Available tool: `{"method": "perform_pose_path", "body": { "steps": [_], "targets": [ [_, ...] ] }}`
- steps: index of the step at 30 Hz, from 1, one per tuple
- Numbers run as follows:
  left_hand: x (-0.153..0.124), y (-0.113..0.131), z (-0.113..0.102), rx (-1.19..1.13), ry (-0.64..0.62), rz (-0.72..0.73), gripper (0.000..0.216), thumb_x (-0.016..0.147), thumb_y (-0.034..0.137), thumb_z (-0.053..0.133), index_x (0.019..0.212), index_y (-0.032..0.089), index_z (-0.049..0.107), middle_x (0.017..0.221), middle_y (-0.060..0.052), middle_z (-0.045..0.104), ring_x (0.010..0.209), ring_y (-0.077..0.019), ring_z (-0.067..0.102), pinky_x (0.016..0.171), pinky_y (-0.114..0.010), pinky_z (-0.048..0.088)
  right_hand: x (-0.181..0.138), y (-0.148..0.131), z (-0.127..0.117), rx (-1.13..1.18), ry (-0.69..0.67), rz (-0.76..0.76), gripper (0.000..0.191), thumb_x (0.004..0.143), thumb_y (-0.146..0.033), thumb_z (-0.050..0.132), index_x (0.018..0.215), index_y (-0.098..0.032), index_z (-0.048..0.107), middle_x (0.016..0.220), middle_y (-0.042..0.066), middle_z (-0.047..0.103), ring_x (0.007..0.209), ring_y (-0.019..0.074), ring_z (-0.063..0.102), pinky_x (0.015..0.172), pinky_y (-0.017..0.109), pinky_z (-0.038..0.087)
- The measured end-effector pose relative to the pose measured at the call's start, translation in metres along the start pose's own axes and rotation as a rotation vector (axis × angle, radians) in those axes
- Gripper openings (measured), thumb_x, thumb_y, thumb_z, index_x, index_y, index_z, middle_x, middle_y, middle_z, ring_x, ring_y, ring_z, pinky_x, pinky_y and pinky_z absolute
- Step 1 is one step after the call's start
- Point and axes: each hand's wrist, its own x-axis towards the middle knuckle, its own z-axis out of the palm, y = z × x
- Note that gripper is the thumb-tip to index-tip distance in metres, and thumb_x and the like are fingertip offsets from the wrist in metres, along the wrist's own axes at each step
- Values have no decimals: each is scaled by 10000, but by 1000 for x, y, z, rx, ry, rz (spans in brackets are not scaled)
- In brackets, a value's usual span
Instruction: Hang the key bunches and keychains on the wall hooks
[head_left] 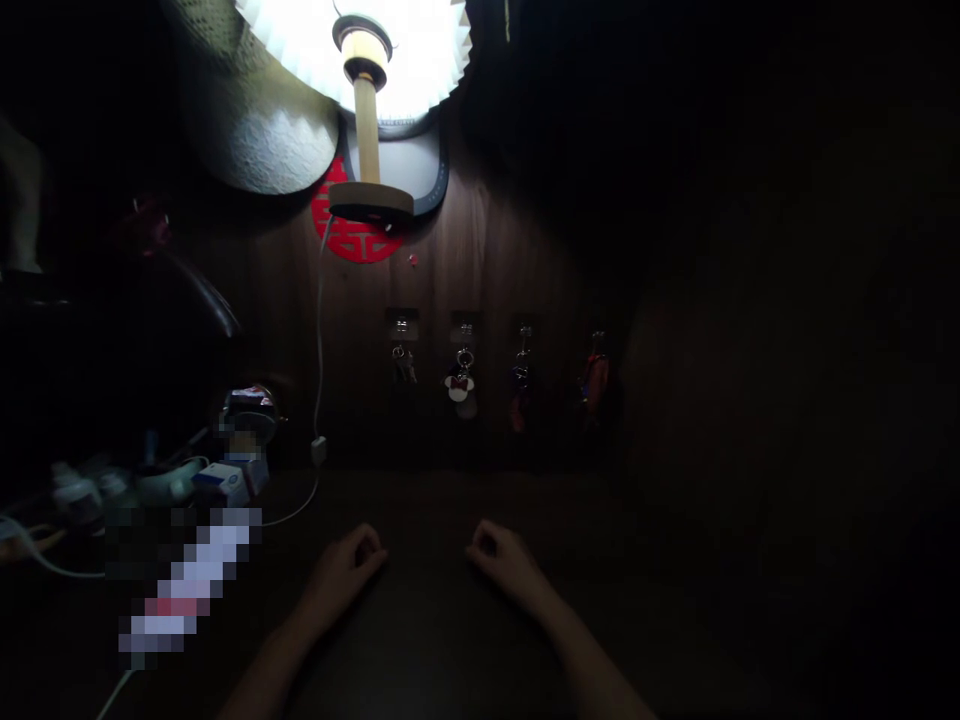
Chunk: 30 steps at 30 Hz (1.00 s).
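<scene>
My left hand (346,568) rests on a dark tabletop (427,640) with its fingers curled into a loose fist. My right hand (501,560) lies a short way to its right, also curled closed. Nothing shows in either hand. The room is very dark. A lit wall lamp (367,60) with a pleated white shade hangs above on a wooden panel wall (487,270). Below it, several keys and key rings (460,385) hang from small hooks in a row, beyond my hands.
A white cable (320,330) runs down from the lamp to a small plug. At the left lie a white power strip (187,585), small boxes (225,482) and bottles. A red round paper cutout (352,235) sticks to the wall behind the lamp's base.
</scene>
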Motion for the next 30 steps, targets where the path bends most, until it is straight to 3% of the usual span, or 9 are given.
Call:
{"method": "perform_pose_path", "body": {
  "steps": [4,6,9,11,14,18,24,30],
  "targets": [
    [9,9,-7,-23,-77,-14,163,691,383,570,682,221,579,663,20,612,681,-176,580,641,-263,406,-2,0,2,-52,-7,-9,74,737,-251,544,713,-182,561,660,-30,572,607,104,498,554,204,301],
    [26,21,-15,-80,-69,-8,205,674,401,595,784,228,608,769,-2,662,761,-200,610,702,-288,435,-3,-1,2,-53,-9,-7,85,746,-264,540,722,-186,561,671,-27,583,616,108,510,555,204,303],
    [66,52,-32,-185,124,52,420,682,417,606,1052,226,555,1078,-62,633,997,-231,590,847,-330,434,-2,0,2,-58,-5,9,91,748,-271,542,724,-188,566,665,-27,588,618,112,522,553,205,304],
    [98,83,-43,-185,339,116,510,702,420,598,1151,201,496,1240,-106,531,1137,-239,513,932,-347,391,0,1,2,-59,-1,15,85,745,-269,547,726,-190,572,673,-26,598,625,113,529,560,205,310],
    [141,129,-54,-133,613,100,620,694,459,627,1211,176,437,1289,-144,464,1221,-265,428,994,-379,333,2,4,3,-56,-4,20,80,745,-266,548,726,-193,575,673,-24,606,628,115,533,562,205,314],
    [176,164,-47,-120,746,-16,647,621,393,718,1156,159,439,1255,-164,478,1231,-289,405,989,-386,322,3,7,5,-43,-2,24,87,750,-273,547,723,-194,573,669,-23,601,633,116,530,571,203,325],
    [192,168,-29,-254,787,-180,514,637,295,686,1070,130,464,1149,-200,562,1125,-306,508,907,-397,377,1,0,2,-32,1,29,77,749,-248,537,713,-187,568,664,-19,591,628,118,530,568,208,325],
    [199,155,-42,-410,646,-147,243,587,260,651,793,196,540,901,-79,653,980,-256,601,790,-325,439,0,2,2,34,2,22,88,735,-270,554,697,-191,560,644,-30,566,615,119,511,566,217,325]
  ]
}}
